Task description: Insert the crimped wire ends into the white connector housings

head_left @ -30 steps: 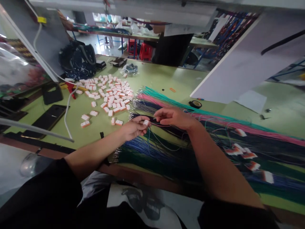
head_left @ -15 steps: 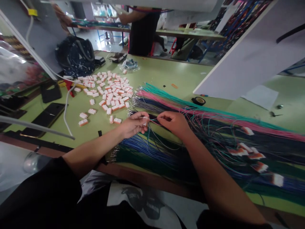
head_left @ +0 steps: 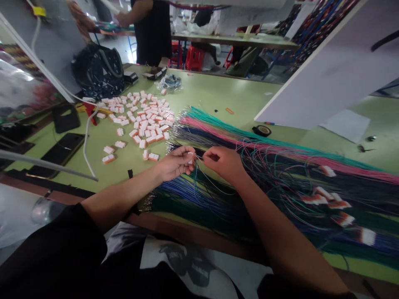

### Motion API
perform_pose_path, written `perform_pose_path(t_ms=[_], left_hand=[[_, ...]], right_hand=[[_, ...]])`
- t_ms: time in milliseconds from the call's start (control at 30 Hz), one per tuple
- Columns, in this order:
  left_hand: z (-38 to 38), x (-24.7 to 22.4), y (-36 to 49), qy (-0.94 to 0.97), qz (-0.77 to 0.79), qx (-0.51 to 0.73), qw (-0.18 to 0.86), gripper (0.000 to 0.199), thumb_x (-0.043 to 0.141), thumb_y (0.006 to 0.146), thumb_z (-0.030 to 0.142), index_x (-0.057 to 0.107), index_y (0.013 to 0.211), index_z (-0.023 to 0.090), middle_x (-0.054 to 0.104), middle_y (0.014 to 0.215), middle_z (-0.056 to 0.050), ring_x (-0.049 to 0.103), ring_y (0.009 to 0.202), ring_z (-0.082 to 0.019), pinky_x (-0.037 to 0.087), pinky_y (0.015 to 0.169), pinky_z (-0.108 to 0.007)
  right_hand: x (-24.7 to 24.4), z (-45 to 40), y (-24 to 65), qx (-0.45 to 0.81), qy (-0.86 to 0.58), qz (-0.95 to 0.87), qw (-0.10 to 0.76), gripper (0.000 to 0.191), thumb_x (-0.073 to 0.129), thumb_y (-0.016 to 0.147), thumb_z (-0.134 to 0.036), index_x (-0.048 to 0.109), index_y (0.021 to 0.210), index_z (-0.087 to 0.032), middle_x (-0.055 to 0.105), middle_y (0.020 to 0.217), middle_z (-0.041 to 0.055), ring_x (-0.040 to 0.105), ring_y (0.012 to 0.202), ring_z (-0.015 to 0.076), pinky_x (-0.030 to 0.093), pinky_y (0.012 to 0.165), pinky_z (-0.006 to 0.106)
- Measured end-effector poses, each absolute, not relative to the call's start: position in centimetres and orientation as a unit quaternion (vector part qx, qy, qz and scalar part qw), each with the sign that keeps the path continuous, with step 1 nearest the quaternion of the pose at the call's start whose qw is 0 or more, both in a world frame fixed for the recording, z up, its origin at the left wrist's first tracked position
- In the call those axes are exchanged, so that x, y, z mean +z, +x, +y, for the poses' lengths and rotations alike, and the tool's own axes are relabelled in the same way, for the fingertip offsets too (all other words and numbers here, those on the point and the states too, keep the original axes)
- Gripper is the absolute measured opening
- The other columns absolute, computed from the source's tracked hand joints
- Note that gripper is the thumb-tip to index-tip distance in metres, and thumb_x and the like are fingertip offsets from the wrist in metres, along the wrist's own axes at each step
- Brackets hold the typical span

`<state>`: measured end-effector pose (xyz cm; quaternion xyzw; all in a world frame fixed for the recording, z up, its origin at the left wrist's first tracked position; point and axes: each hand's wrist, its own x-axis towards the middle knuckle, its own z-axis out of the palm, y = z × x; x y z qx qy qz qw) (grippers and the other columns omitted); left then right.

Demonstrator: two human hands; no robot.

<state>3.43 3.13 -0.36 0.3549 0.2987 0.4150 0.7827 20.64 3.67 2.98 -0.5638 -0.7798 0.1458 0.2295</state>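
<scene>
My left hand (head_left: pixel 178 162) pinches a small white-and-orange connector (head_left: pixel 191 158) above the wire bundles. Close on its right, my right hand (head_left: pixel 222 163) has its thumb and fingers closed on a thin wire that leads to the connector. Several thin wires hang from the connector and curve down to the right. Below and beside the hands lie long bundles of teal (head_left: pixel 212 119), pink (head_left: pixel 204 128), dark and blue wires (head_left: pixel 193 195). Loose connectors (head_left: pixel 151 120) form a pile at the left. Wired connectors (head_left: pixel 343 219) rest on the bundles at the right.
A phone (head_left: pixel 57 155), red-and-yellow pliers (head_left: pixel 90 111) and a dark bag (head_left: pixel 99 72) are at the left. Black tape (head_left: pixel 262 131) lies by a white panel (head_left: pixel 324 70). Across the table (head_left: pixel 240 89) stands a person in black (head_left: pixel 152 35).
My right hand has moved slightly left, nearer the connector. The person across the table has shifted left, uncovering red stools. The view has shifted a little.
</scene>
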Motion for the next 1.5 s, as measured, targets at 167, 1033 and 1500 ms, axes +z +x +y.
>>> perform_pose_path(t_ms=[167,1033,1500], left_hand=[[3.07,-0.31,3.55,0.360,0.319,0.417,0.771,0.021,0.068,0.076,0.016,0.050,0.086,0.016,0.055,0.056,0.006,0.057,0.047,-0.007,0.042,0.041,-0.015],[2.56,-0.17,4.20,0.347,0.333,0.442,0.757,0.026,0.071,0.074,0.020,0.048,0.086,0.016,0.052,0.054,0.008,0.056,0.043,-0.008,0.038,0.037,-0.015],[2.17,-0.36,4.45,0.378,0.326,0.474,0.725,0.043,0.080,0.060,0.033,0.047,0.082,0.017,0.053,0.054,0.010,0.056,0.042,-0.007,0.040,0.037,-0.016]], right_hand=[[3.23,3.39,20.20,0.096,-0.568,-0.789,0.216,0.014,0.053,0.067,-0.026,0.065,0.062,-0.021,0.063,0.059,-0.0003,0.051,0.056,0.0126,0.031,0.053,0.024],[2.79,3.52,20.07,0.200,-0.590,-0.738,0.260,0.011,0.052,0.062,-0.026,0.060,0.058,-0.019,0.061,0.057,0.0006,0.051,0.055,0.0133,0.037,0.057,0.026],[2.37,3.58,20.03,0.275,-0.547,-0.726,0.313,0.011,0.052,0.062,-0.024,0.059,0.056,-0.019,0.061,0.058,0.0001,0.052,0.056,0.0128,0.038,0.058,0.026]])
